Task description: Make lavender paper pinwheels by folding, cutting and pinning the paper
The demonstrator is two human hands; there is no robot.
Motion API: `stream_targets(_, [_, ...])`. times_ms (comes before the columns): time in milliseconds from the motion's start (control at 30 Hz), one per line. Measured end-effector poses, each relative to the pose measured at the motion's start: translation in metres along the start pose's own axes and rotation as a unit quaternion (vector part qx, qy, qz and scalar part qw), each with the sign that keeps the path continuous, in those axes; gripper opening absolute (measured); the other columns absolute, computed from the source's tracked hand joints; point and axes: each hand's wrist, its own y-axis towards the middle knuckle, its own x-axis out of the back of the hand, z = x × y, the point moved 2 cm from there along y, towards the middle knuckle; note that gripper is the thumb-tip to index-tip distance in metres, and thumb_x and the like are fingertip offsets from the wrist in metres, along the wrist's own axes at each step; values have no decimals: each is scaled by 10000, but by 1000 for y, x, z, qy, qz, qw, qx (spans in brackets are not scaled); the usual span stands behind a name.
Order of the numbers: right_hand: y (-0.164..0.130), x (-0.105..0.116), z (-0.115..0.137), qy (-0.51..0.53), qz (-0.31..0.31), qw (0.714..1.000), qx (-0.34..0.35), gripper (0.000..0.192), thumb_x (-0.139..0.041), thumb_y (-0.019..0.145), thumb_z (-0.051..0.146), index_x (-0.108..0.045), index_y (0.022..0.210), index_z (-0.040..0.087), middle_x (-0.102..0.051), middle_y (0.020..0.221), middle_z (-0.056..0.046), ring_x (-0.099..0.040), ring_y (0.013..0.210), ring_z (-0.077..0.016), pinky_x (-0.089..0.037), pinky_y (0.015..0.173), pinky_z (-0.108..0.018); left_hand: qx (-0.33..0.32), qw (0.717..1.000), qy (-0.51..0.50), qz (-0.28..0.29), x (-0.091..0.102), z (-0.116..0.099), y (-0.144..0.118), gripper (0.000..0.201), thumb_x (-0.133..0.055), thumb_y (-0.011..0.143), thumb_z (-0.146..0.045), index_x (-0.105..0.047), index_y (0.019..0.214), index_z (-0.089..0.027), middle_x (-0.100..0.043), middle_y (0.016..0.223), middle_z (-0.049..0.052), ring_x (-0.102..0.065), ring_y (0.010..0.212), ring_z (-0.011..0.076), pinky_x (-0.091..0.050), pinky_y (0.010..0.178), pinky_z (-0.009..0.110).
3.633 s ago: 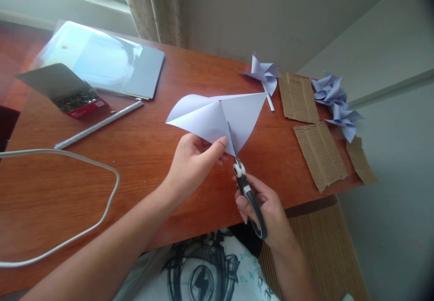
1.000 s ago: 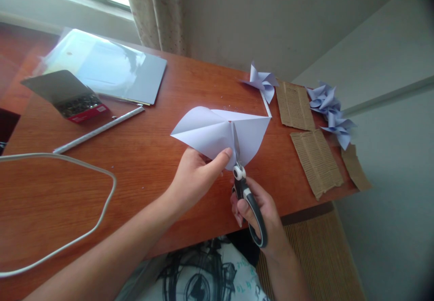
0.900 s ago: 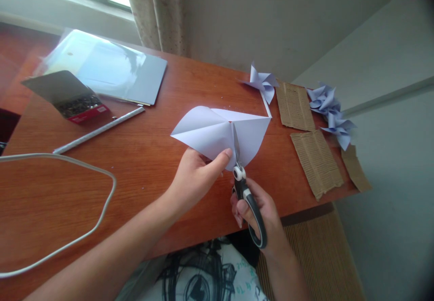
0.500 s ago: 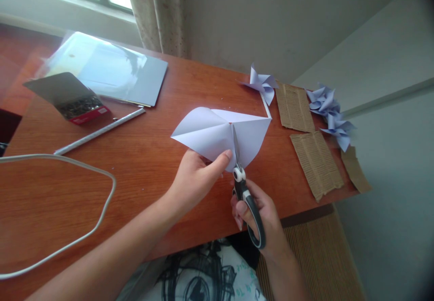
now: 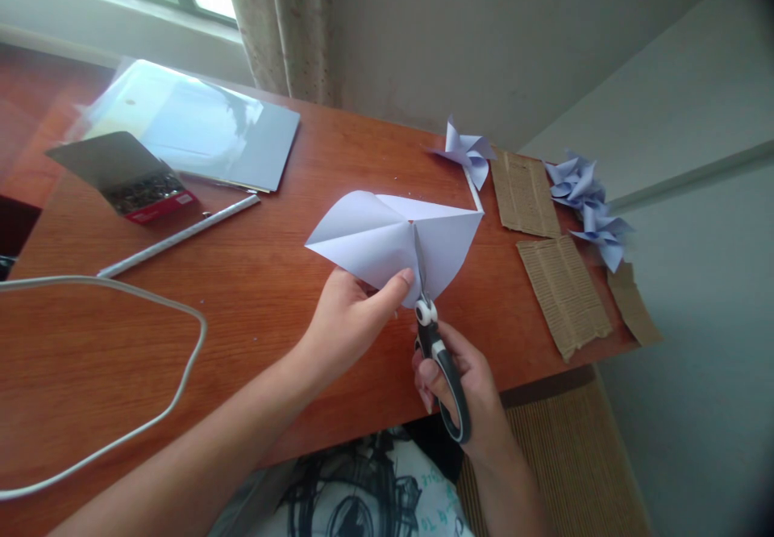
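Above the near edge of the desk (image 5: 254, 279), a folded sheet of pale paper (image 5: 387, 235) is held up off the surface. The left hand (image 5: 347, 319) is closed on the paper's lower edge, the thumb pressed on the near face and the fingers hidden behind it. The right hand (image 5: 465, 384) is closed through the loops of the scissors (image 5: 432, 335), whose blades stand nearly shut inside the paper, pointing away from the body along a line toward the fold centre.

The step in hand is judged to be a cut running from the paper's lower corner toward its middle, with the cut well advanced. For the next move, it is judged that the blades must be stopped short of the centre, so that the flaps stay joined, and the paper must be kept taut by the left hand.

Containers: a red box (image 5: 148, 198) with its grey lid raised lies at the far left of the desk; it is filled with small dark metal items, too small to identify. Just beyond it lies a clear sleeve (image 5: 199, 122) holding flat sheets.

Also on the desk: a thin white rod (image 5: 181, 233), a looped white cable (image 5: 151, 299), finished paper pinwheels (image 5: 465, 150) at the far right, and strips of corrugated card (image 5: 565, 291) beside them.
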Motion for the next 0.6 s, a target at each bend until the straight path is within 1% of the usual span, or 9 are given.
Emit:
stream_targets(200, [0, 0, -2, -4, 0, 1000, 4, 473, -801, 804, 501, -645, 1140, 205, -538, 706, 53, -433, 490, -52, -357, 456, -184, -8, 1000, -10, 1, -1, -2, 0, 195, -738, 843, -316, -645, 804, -149, -643, 693, -20, -553, 605, 109, -463, 583, 219])
stream_targets(367, [2, 4, -7, 10, 14, 1000, 2, 480, -819, 793, 480, -641, 1159, 225, -588, 753, 31, -483, 498, -65, -393, 457, -189, -5, 1000, -11, 0, -2, -2, 0, 192, -738, 839, -306, -646, 786, -147, -649, 689, -15, -555, 606, 112, -465, 587, 223])
stream_targets(500, [2, 8, -11, 11, 36, 999, 29, 551, -818, 779, 538, -634, 1207, 242, -596, 803, 4, -493, 597, -88, -421, 531, -200, -16, 1000, -7, -11, -1, -4, 1, 185, -736, 838, -299, -649, 779, -147, -648, 680, -16, -554, 595, 115, -468, 590, 229])
stream_targets(600, [1, 10, -15, 17, 63, 997, 39, 621, -799, 768, 607, -622, 1243, 248, -590, 840, -16, -491, 662, -109, -414, 583, -221, -30, 999, -11, -28, 1, -5, 1, 166, -754, 823, -291, -667, 817, -150, -641, 678, -26, -541, 583, 111, -462, 581, 226])
